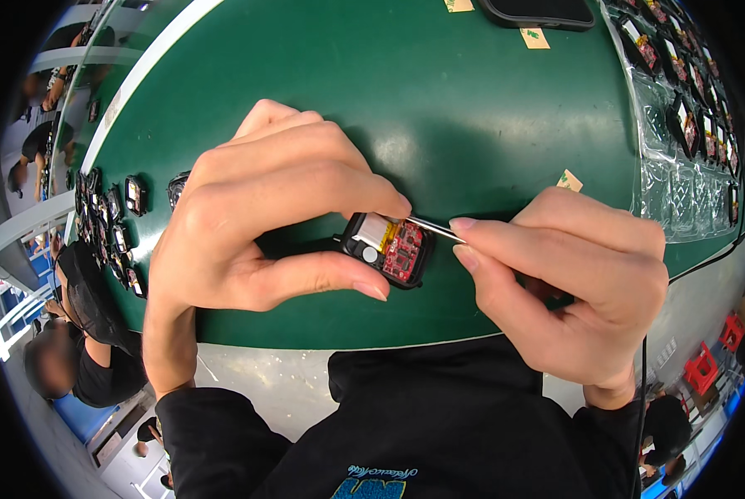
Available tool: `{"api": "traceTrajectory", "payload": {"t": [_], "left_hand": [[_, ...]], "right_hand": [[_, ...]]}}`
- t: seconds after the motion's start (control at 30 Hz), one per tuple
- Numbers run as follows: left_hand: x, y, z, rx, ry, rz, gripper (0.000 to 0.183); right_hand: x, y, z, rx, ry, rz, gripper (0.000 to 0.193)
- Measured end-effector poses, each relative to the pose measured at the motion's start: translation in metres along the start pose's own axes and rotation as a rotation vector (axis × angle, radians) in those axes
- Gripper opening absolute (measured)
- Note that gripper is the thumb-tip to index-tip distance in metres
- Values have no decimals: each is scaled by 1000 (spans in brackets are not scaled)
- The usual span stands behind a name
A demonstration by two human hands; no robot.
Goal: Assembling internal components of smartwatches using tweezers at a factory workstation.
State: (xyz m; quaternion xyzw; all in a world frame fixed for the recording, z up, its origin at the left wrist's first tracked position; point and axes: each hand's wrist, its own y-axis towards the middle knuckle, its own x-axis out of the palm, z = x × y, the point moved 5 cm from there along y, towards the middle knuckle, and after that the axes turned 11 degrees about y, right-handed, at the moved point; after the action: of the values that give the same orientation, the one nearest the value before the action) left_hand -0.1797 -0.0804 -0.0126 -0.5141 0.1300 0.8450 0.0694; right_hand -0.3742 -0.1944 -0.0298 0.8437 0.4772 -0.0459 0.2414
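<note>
Now, line by line:
Left hand (264, 224): curled around a small black case (389, 248), index fingertip pressing its far edge, thumb along its near edge; grasping it just above the surface.
Case: black, roughly square, open side up, at the middle of the view between both hands; holds a red circuit board (403, 249) on its right half, a pale yellow cell (374, 230) on its far left part, and a small white round piece (370, 254) near the thumb.
Right hand (572, 283): clenched in a pinch on thin metal tweezers (435, 229), thumb and index finger pressed together at the shaft.
Tweezers: lying nearly level, tips pointing left, meeting the far right corner of the case beside the left index fingertip; whether touching the board, cannot tell.
Surface (472, 108): dark green, with a white strip along its left edge.
Far left: a cluster of similar black cases (110, 224) lying along the surface edge.
Far right: a clear plastic tray (680, 125) with pockets, several filled with black cases showing red boards.
Far middle: a dark flat thing (547, 12), partly cut off, with small tan stickers (535, 37) near it; one more sticker just beyond the right hand.
Near edge: black sleeves and chest of the wearer.
</note>
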Motion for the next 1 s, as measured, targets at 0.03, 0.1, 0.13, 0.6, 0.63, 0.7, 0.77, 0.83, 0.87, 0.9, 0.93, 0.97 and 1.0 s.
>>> {"api": "traceTrajectory", "payload": {"t": [0.03,0.1,0.13,0.6,0.63,0.7,0.77,0.83,0.87,0.9,0.93,0.97,1.0], "left_hand": [[1,-1,0,-1,-2,-1,63],[0,-2,0,1,-4,11,63],[-1,-2,1,0,-4,10,63],[1,-1,0,-4,8,43,62],[1,0,0,1,9,43,62],[-1,3,0,-17,4,39,62],[-3,2,4,-47,30,48,63],[-3,2,9,-103,62,46,61],[0,3,9,-89,62,48,59],[0,2,10,-114,66,42,59],[-1,0,12,-138,67,32,58],[-1,-1,11,-131,85,23,58],[-5,1,13,-98,92,33,58]], "right_hand": [[0,0,-1,21,-11,0,29],[-1,1,-2,39,-21,0,29],[-1,1,-2,24,-18,-4,29],[-2,-1,2,-47,-15,12,30],[-2,-1,4,-71,1,12,30],[-4,-2,1,-112,-5,24,29],[-11,-4,-5,-98,49,37,27],[-13,-7,-8,-70,263,-14,18],[-14,-9,-8,-36,353,-54,12],[-13,-9,-8,-80,383,-91,18],[-10,-11,-9,-118,411,-127,25],[-3,-14,-7,-94,425,-180,17],[-5,-15,-8,-105,396,-163,17]]}}
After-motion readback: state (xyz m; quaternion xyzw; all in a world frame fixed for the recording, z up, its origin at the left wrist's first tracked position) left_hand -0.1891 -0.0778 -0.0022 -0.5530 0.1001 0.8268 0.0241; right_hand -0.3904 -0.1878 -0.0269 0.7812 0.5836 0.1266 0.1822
